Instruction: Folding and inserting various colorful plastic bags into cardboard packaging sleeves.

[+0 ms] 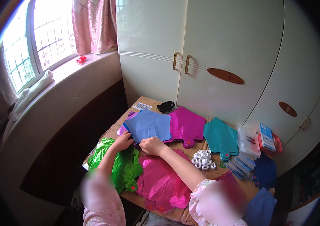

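Note:
A pale blue flat foil balloon (146,124) lies on top at the far middle of the cardboard, with a darker blue edge showing beneath it. My right hand (152,146) is closed on its near edge, fingers curled. At its lower left corner, my left hand (123,141) grips the edge with bent fingers; the fingertips are partly hidden. Just beyond the right hand lies a stack of magenta foil balloons (187,125). Crinkled green foil balloons (120,164) spread below my left wrist. Shiny pink foil balloons (161,179) lie under my right forearm.
Teal foil balloons (221,136) and a heap of white ribbon rolls (203,159) lie to the right. Beyond are thin packets (241,164), a red basket (277,145) and dark blue sheets (264,171). A black object (166,106) sits at the back, near the white cabinet (224,45).

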Motion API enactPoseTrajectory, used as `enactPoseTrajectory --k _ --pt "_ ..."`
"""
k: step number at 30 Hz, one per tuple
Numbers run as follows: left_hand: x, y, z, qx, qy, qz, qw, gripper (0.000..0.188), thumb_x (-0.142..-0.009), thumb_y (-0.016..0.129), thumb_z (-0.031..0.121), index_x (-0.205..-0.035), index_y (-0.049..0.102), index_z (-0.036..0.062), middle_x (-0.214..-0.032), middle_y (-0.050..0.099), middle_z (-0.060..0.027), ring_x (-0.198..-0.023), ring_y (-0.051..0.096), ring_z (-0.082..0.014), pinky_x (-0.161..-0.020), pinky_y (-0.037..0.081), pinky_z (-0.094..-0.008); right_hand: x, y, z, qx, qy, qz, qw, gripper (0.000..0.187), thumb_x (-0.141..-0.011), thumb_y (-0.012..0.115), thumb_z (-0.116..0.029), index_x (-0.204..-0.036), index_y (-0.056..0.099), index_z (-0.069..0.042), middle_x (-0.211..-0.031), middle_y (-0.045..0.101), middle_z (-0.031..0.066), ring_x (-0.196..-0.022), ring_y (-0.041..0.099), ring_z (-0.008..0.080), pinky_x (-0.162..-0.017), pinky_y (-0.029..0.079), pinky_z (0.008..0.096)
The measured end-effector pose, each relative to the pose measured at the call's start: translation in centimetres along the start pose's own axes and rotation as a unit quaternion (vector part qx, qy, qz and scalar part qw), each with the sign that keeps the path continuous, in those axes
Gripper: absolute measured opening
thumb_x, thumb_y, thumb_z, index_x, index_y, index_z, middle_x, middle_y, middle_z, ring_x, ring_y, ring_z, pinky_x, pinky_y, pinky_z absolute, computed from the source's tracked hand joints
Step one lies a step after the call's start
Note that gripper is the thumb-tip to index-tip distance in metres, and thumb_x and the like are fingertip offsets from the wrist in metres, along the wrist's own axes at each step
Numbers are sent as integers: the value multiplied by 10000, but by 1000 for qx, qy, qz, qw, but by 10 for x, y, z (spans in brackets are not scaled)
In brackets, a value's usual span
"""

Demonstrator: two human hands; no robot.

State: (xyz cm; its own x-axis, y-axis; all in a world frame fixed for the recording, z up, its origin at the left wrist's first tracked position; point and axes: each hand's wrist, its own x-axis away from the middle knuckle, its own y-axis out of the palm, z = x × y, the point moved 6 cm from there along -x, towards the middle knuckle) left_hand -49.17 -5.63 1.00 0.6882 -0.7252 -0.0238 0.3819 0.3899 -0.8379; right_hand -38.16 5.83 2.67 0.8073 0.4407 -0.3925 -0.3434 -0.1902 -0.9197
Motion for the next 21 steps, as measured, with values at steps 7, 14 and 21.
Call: enactPoseTrajectory --k 7,14,21 --pt "30 -22 25 -40 54 97 993 254 -825 628 211 -1017 664 48 -1050 653 -141 -997 614 -320 -849 483 -423 2 9 32 -207 241 49 947 180 -775 669 -244 -899 737 -133 -886 697 89 -787 669 280 -731 530 377" --pt "37 0 37 -70 123 83 986 263 -900 512 266 -1019 653 78 -995 662 -118 -999 608 -278 -900 435 -447 9 10 41 -300 327 82 893 201 -724 742 -243 -870 742 -106 -788 699 111 -722 682 224 -681 522 316" --pt "10 -3 -4 -208 -59 -2 976 632 -873 493 543 -1345 468 125 -1379 442 -192 -1307 381 -349 -1037 299 -566 14 10 44 -372 344 96 857 169 -764 748 -204 -859 736 -65 -764 712 74 -671 657 123 -641 502 276"
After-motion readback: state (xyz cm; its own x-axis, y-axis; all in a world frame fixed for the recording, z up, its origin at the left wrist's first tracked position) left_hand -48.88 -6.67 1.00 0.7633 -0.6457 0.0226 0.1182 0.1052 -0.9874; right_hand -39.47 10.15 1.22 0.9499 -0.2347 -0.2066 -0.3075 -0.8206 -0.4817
